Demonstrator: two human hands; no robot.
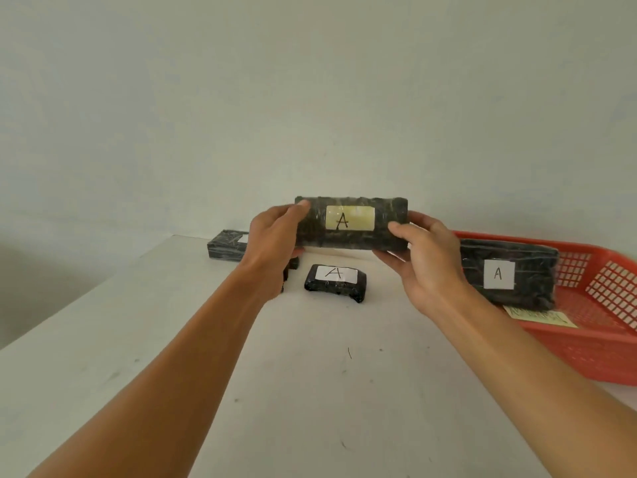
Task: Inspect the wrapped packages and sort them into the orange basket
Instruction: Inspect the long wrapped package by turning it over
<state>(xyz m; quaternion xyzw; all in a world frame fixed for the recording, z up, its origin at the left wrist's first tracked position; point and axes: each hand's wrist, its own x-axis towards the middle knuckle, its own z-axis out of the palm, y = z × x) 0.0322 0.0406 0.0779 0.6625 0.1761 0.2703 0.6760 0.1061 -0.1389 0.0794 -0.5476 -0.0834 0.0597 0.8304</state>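
Left hand (275,236) grips the left end of a long wrapped package (351,224), thumb over the top front edge, fingers curled underneath. Right hand (427,257) holds the right end the same way, thumb on the front face, fingers below. Package is lifted clear of the tabletop (310,391), level, label (350,218) with a handwritten "A" turned toward the camera. Judgement: end grips leave the label uncovered, so this looks like the inspection step, not yet the transfer.

Orange basket (606,353) sits at the right edge of the tabletop, near rim low, mesh sides open. One package (510,274) marked "A" already stands on edge inside it at the left end, leaning toward the back. A yellow note (537,317) lies on the basket floor in front of it; writing too small to read.

Still on the tabletop: a small package (336,282) marked "A", just below the held one; a long package (227,244) at the back left, label partly hidden; another dark item behind the left wrist, mostly hidden.

Room: basket floor to the right of the standing package is free. Path rightward from the held position looks unobstructed, though the right end of the held package would need to clear the standing package and the near rim. Tabletop's left edge falls away close beside the back-left package.
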